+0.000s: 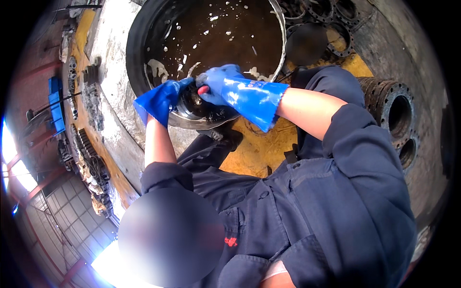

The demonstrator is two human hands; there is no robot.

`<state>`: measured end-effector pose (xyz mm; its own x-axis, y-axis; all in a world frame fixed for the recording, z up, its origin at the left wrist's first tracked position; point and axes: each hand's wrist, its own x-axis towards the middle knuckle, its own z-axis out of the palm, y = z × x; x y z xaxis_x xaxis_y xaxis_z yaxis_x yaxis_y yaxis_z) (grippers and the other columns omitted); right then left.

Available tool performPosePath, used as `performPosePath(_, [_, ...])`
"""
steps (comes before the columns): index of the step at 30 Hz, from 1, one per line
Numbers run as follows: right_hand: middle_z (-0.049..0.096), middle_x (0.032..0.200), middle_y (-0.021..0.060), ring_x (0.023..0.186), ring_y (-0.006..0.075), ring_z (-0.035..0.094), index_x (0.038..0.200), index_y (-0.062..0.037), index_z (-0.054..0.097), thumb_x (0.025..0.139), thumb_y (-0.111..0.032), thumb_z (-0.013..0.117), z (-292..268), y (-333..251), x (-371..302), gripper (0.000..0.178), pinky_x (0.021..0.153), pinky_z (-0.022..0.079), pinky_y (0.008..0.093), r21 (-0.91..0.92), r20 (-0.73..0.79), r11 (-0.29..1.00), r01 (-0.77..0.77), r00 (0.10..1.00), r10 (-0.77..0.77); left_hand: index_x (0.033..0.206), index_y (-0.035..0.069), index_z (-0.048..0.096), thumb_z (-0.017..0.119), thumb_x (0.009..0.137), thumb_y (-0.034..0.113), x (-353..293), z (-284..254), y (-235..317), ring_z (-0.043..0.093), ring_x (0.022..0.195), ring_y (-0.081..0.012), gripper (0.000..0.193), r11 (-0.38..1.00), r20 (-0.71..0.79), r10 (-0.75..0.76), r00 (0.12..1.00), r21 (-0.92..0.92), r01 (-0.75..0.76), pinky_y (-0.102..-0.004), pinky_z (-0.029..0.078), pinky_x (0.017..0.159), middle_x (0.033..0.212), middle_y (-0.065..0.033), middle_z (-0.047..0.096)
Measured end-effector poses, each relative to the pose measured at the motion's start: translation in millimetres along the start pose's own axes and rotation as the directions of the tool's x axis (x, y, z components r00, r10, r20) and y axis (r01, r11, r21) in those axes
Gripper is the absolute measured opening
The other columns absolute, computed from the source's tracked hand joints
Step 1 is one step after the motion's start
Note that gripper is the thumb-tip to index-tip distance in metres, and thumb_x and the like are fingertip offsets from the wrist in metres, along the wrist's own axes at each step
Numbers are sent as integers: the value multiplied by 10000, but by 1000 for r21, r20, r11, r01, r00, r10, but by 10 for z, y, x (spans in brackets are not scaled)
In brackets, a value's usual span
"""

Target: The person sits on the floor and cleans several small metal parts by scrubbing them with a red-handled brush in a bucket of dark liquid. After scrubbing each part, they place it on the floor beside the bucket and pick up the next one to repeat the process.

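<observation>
Both my hands wear long blue rubber gloves and meet over the near rim of a large round metal tub [136,53]. Brown liquid [225,45] with white flecks of foam fills the tub. My left hand [169,95] is closed at the left side of a dark, wet, round metal part [189,106], its fingers partly hidden. Over the top of that part my right hand [223,85] is curled shut. A greyish wad and a small red bit show at its fingers; I cannot make out what they belong to.
Dark flanged rings [338,38] lie beyond the tub at the right. Rusty flanged pipe pieces [398,115] stand right of my arm. Yellow flooring [259,149] shows between my legs. Along the left runs a row of greasy metal parts [91,149], with a blue bin [56,105] farther off.
</observation>
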<state>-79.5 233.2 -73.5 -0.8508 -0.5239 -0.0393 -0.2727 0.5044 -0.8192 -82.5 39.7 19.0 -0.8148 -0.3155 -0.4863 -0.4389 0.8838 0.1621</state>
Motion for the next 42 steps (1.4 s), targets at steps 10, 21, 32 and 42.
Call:
performPosePath(10, [759, 952, 87, 895, 263, 723, 1056, -131, 755, 910, -307, 700, -81, -42, -43, 236, 804, 571, 398, 181, 288, 975, -125, 955, 69, 1297, -49, 689, 709, 974, 472, -18, -91, 232, 699, 1073, -239, 614, 992, -64, -92, 994, 79, 97, -399, 536, 951, 1173, -197, 743])
performPosePath(21, [759, 950, 103, 927, 250, 726, 1057, -109, 750, 896, -406, 698, -177, 239, 185, 342, 887, 555, 367, 72, 177, 895, -441, 888, 424, 1373, -43, 629, 752, 943, 442, -213, 82, -3, 686, 1033, -222, 660, 827, 241, 56, 969, -555, 90, -364, 530, 883, 1180, -185, 737])
performPosePath(32, [758, 1035, 81, 977, 184, 692, 1167, -56, 759, 934, -312, 715, -110, 37, 166, 350, 941, 522, 336, 809, 365, 502, -306, 931, -21, 1387, -32, 528, 877, 737, 98, -69, 1006, -646, 732, 1034, -257, 749, 811, -80, 93, 992, -572, -122, -342, 608, 872, 1169, -164, 732])
performPosePath(42, [730, 885, 85, 800, 159, 649, 1029, -40, 764, 941, -315, 632, -402, -63, 256, 317, 783, 519, 328, 561, 364, 676, -478, 876, 317, 1461, -5, 556, 777, 720, -83, -460, 638, -466, 723, 1041, -240, 777, 510, 29, 97, 995, -860, -24, -333, 603, 909, 1194, -138, 729])
